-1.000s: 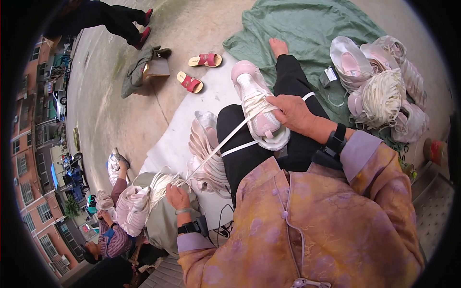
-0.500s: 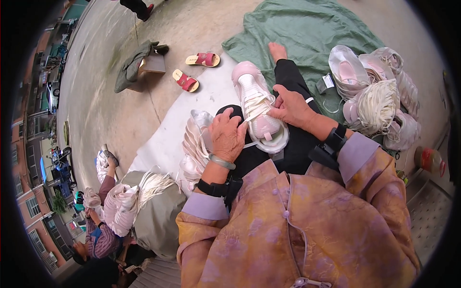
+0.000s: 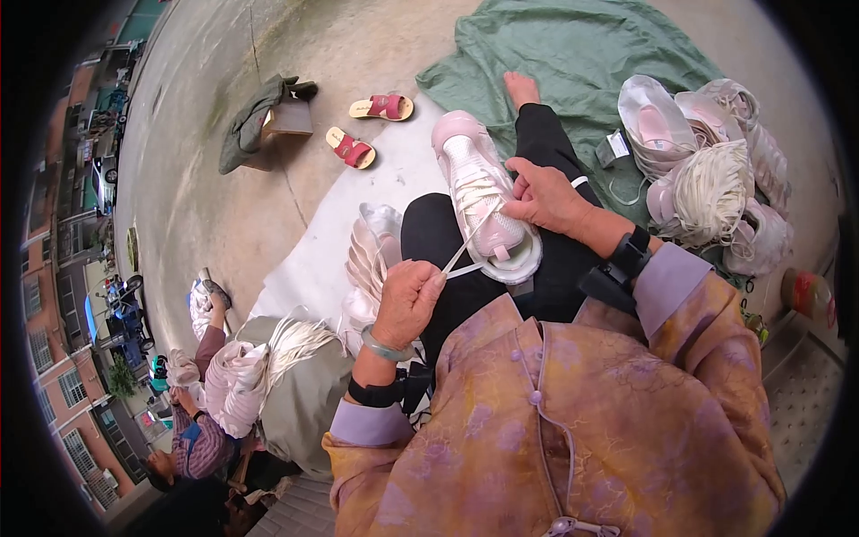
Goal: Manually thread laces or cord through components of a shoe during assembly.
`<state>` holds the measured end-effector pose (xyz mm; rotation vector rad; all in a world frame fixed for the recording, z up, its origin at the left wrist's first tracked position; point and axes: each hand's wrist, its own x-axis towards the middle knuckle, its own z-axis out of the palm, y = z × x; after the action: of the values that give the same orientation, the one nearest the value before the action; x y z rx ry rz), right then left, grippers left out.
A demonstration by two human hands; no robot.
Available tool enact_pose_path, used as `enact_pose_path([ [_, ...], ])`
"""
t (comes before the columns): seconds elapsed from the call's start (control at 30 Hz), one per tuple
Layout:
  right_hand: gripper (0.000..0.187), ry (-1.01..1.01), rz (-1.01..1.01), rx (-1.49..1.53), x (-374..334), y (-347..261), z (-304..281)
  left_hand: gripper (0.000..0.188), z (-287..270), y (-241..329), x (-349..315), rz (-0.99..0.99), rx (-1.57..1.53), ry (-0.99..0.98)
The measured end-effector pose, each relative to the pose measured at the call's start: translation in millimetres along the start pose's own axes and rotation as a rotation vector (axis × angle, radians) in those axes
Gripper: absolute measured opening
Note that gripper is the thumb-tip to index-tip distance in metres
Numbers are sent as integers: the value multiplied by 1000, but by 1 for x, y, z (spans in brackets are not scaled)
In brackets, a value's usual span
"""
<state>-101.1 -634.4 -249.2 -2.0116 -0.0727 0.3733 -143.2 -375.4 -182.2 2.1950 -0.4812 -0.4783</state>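
A pink-and-white sneaker [image 3: 463, 152] lies across my lap, toe pointing away from me, with pale laces threaded over its tongue. My left hand [image 3: 407, 300] is closed on a white shoelace [image 3: 467, 240], which stretches taut from the shoe's upper eyelets down to my fingers. My right hand [image 3: 548, 199] grips the right side of the sneaker near its collar, thumb on the upper edge; its other fingertips are partly hidden. Beside my left knee stands a nested stack of pale pink shoe uppers [image 3: 365, 259].
More pink-white shoes [image 3: 658, 134] and a bundle of white laces [image 3: 711, 197] sit on a green cloth [image 3: 537, 54] at right. Red slippers [image 3: 385, 107], a cardboard box [image 3: 288, 118] and a jar [image 3: 807, 295] stand around. Another person [image 3: 199, 443] handles shoes at far left.
My left hand has moved down and toward me, drawing the shoelace out from the sneaker, and its fingers have closed. The right hand stays at the shoe's side.
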Motion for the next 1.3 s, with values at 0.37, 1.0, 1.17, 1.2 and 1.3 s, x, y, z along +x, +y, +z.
enact_pose_path([
  [0.37,45,-403,-410,190,1,-70,15,7,-33,82,28,302,198,171],
  [1.0,23,-368,-570,1178,0,-107,-169,13,-18,49,38,-17,-442,291],
  [1.17,13,18,-585,1027,-6,-93,-231,10,18,1,53,-108,-363,307],
  [1.2,13,27,-575,1003,-5,-88,-235,10,22,-8,53,-70,-250,327],
  [1.3,14,59,-540,927,-1,-72,-248,5,32,-5,57,-20,-122,358],
])
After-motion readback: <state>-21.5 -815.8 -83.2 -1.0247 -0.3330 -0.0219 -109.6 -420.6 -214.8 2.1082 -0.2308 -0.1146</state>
